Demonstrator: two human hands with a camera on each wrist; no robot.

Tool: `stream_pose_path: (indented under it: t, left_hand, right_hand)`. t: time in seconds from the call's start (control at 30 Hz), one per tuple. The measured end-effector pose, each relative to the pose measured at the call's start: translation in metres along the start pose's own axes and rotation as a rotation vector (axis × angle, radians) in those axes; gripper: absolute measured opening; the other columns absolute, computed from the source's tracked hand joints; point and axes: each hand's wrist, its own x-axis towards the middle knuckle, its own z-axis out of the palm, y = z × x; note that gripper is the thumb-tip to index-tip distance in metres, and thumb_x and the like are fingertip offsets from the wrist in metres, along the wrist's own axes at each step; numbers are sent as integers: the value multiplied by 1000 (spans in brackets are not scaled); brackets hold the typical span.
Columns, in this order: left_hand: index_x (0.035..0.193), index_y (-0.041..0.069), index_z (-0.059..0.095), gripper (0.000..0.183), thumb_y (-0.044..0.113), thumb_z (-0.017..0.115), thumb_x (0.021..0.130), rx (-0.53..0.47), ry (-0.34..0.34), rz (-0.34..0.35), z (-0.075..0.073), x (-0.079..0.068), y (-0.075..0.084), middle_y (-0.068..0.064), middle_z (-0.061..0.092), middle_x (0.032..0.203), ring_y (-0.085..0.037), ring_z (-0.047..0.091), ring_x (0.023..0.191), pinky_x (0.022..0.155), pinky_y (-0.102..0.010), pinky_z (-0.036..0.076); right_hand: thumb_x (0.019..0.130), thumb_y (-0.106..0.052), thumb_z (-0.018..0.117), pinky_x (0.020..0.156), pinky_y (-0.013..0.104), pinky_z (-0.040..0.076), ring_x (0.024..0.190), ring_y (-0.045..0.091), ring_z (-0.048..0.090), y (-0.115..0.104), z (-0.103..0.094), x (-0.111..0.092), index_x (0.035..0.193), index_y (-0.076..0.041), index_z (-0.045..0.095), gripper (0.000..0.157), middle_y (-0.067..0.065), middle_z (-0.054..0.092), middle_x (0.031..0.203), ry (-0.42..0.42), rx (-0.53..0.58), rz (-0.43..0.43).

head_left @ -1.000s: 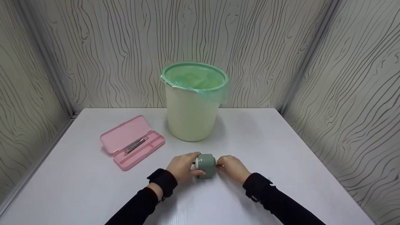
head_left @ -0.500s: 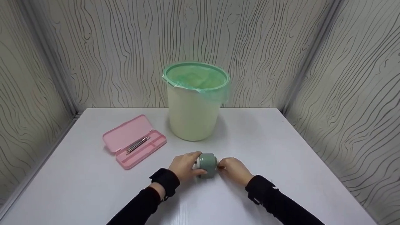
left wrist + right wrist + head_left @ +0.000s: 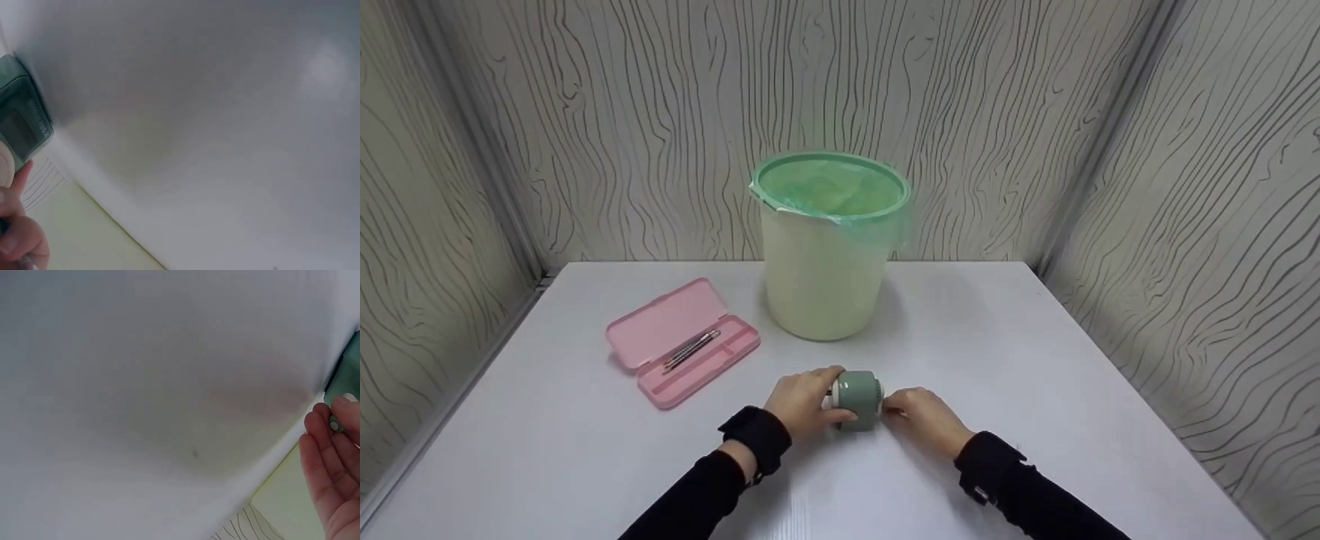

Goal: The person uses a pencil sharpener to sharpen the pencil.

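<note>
A green pencil sharpener [image 3: 858, 391] lies on the white table in front of me, its cream front facing left. My left hand [image 3: 798, 406] grips it, index finger and thumb reaching over the body. In the left wrist view, other fingers curl round a slim dark pencil with a silvery end [image 3: 27, 262], close to the sharpener's round cream part [image 3: 4, 164]. On the other side my right hand [image 3: 926, 420] pinches the small green crank knob [image 3: 335, 424], which shows a pale end between thumb and fingers. The pencil's tip is hidden.
Left of the hands lies an open pink pencil case [image 3: 694, 381] holding several dark, silvery pencils [image 3: 691, 350]. Behind the sharpener stands a tall pale green bin [image 3: 823, 277] with a green bag liner. Patterned panels enclose the table's back and sides.
My right hand has shifted slightly down and to the right with the crank knob. The left hand stays on the sharpener. The whole head view has moved a little.
</note>
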Motion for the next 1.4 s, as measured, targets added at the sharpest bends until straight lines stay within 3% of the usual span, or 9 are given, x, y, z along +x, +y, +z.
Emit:
stream_pose_path:
  t: [0.3, 0.6, 0.73, 1.03, 1.4]
  left_hand:
    - [131, 10, 60, 64, 51, 79, 85, 31, -5, -13, -1, 0, 1, -6, 77, 114, -19, 74, 91, 77, -36, 60]
    - [134, 10, 60, 68, 55, 76, 86, 24, -26, -22, 3, -2, 0, -6, 77, 114, -17, 73, 90, 77, -35, 60]
    - [132, 10, 60, 67, 55, 78, 85, 54, -15, 1, 2, -2, -2, -5, 77, 113, -17, 74, 88, 75, -35, 59]
    - [133, 10, 59, 67, 54, 77, 86, 84, -31, -14, -3, 1, -4, -6, 77, 115, -17, 73, 87, 74, -35, 59]
    - [129, 11, 61, 64, 56, 77, 86, 81, -13, 23, -2, 4, -10, -3, 77, 111, -14, 73, 85, 74, -33, 59]
  right_hand:
    - [91, 1, 70, 81, 32, 59, 88, 20, 73, -13, -13, -12, 98, -4, 75, 9, 6, 78, 93, -20, -35, -59]
    - [94, -3, 69, 79, 32, 59, 88, 19, 70, -17, -12, -17, 98, -5, 73, 6, 5, 76, 93, -16, -86, -11]
    - [96, -3, 67, 78, 31, 58, 87, 18, 69, -18, -13, -18, 101, -4, 72, 7, 5, 75, 93, -7, -50, -29]
    - [98, -5, 65, 78, 29, 57, 87, 14, 67, -20, -28, -11, 105, -5, 71, 9, 2, 74, 96, 76, -19, -76]
    - [98, -8, 66, 80, 33, 59, 91, 18, 71, -19, -37, -2, 107, -5, 71, 10, 4, 76, 97, 97, -103, -56]
